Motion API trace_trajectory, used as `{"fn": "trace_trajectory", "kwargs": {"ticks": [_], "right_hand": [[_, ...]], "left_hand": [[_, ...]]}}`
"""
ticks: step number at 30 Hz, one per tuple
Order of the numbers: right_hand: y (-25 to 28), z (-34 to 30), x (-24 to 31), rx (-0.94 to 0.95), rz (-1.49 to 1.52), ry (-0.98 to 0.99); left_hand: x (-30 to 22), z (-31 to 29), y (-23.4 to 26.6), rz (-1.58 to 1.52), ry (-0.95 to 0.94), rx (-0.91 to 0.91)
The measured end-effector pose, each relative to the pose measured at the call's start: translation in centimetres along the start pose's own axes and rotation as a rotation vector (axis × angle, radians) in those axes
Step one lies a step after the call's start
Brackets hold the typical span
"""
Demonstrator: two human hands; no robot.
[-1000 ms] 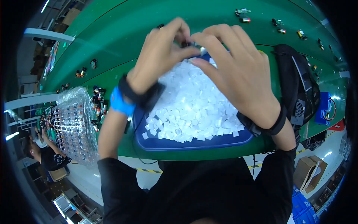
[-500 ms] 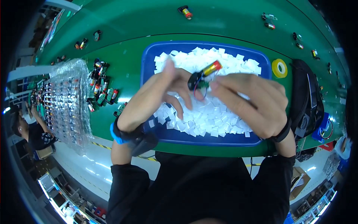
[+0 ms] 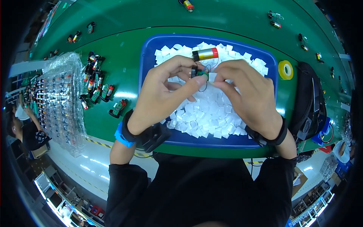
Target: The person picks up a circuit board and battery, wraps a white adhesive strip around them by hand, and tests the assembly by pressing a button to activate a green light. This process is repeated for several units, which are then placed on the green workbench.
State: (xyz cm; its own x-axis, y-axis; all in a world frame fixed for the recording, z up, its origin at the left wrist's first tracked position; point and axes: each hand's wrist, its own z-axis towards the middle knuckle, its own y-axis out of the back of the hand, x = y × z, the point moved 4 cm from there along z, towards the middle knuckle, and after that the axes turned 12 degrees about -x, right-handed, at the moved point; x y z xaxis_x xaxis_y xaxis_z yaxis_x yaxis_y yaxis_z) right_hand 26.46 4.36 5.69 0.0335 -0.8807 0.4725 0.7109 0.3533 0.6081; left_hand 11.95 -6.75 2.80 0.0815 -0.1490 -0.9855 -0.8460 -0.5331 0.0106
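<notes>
Over the white pieces, my left hand (image 3: 166, 85) is closed, pinching a small green circuit board (image 3: 202, 72) with a black part at its left end. Thin red and dark wires join the board to a cylindrical battery (image 3: 205, 54), yellow and silver with a red end, which lies just beyond the fingers. My right hand (image 3: 247, 89) is closed, thumb and fingertips pressed together beside the board's right end. A white patch shows at those fingertips; whether it is held or lies behind them, I cannot tell. Under both hands, a blue tray (image 3: 181, 142) holds many small white squares (image 3: 211, 117).
Left of the tray lies a pile of battery-and-board assemblies (image 3: 94, 81), beside a clear plastic tray (image 3: 62, 106) filled with more. A roll of yellow tape (image 3: 285, 70) and a black bag (image 3: 305, 102) are on the right. Further assemblies (image 3: 276, 24) lie across the green table (image 3: 227, 19).
My left hand has closed from spread fingers onto the circuit board. The battery has swung from a slant to nearly level beyond the fingers. My right hand has shifted slightly, staying beside the board.
</notes>
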Motion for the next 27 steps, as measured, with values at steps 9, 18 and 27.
{"fn": "trace_trajectory", "kwargs": {"ticks": [9,18,27], "right_hand": [[1.8,0.9,-2.7,0.026,-0.023,-0.317],[-0.1,0.0,-1.6,0.106,0.304,-0.357],[-0.3,-0.1,-0.6,0.053,0.269,-0.210]], "left_hand": [[-0.1,-0.7,0.1,0.117,-0.118,-0.091],[-0.6,-1.6,-1.0,0.456,-0.278,0.004],[0.5,-1.4,-1.1,0.370,-0.278,-0.098]]}}
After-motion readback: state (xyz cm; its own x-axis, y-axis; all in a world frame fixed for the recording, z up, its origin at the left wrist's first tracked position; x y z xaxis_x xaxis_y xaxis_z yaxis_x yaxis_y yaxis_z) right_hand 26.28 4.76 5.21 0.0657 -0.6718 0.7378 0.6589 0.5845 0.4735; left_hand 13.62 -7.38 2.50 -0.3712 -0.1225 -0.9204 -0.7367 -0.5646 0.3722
